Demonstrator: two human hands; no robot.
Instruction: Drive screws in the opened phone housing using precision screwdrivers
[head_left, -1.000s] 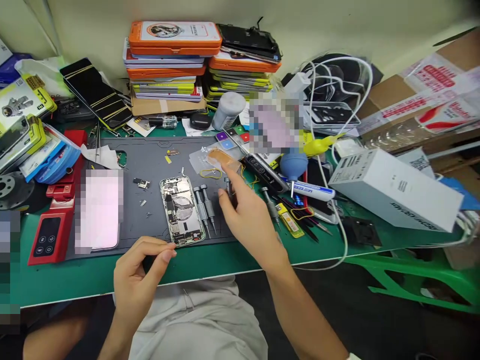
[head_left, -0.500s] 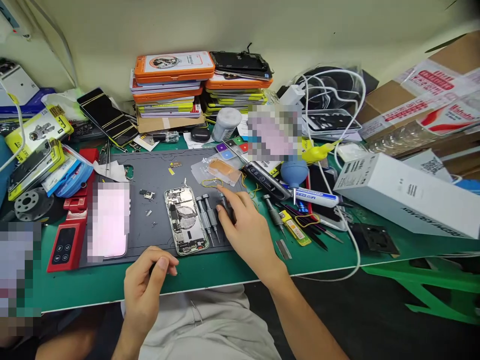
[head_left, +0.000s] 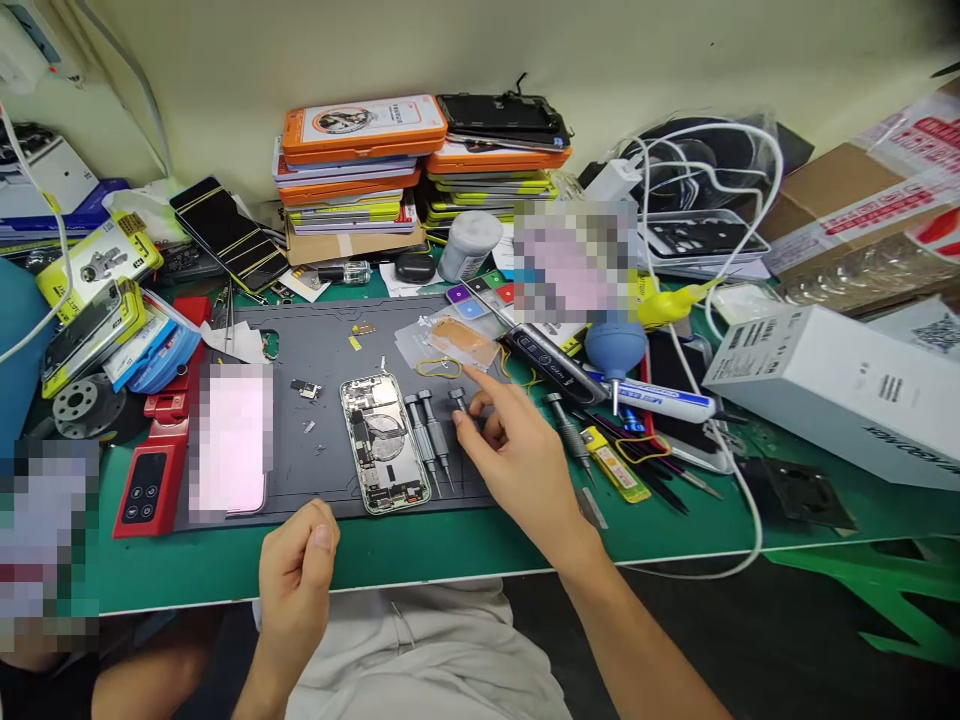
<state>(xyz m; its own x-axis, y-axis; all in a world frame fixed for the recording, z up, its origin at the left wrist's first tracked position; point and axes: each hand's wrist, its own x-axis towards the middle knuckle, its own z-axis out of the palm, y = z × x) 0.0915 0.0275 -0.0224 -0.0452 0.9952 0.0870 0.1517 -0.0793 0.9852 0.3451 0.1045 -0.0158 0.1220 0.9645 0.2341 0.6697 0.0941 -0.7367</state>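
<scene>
My left hand (head_left: 298, 560) is a closed fist at the table's front edge, with nothing showing in it. My right hand (head_left: 517, 450) is over the right part of the dark mat, forefinger stretched out and thumb apart from it. A grey screwdriver (head_left: 457, 399) lies by the thumb, partly hidden by the hand; a firm grip on it does not show. Left of it lie two more screwdrivers (head_left: 426, 432), side by side. Beside them is an opened phone (head_left: 386, 440) with its inner parts bare. A small phone part (head_left: 306, 389) and tiny metal bits (head_left: 309, 427) lie farther left.
A red device (head_left: 146, 485) and a blurred pink phone screen (head_left: 231, 440) stand at left. Behind are stacked orange boxes (head_left: 364, 128). To the right lie a screwdriver-like pen tool (head_left: 547, 365), a blue air blower (head_left: 615, 345), a white box (head_left: 832, 390) and a white cable (head_left: 750, 480).
My left fingers have curled tighter into a fist. My right hand has shifted slightly right off the screwdriver, showing more of it, its other fingers more bent. The view has turned a little left.
</scene>
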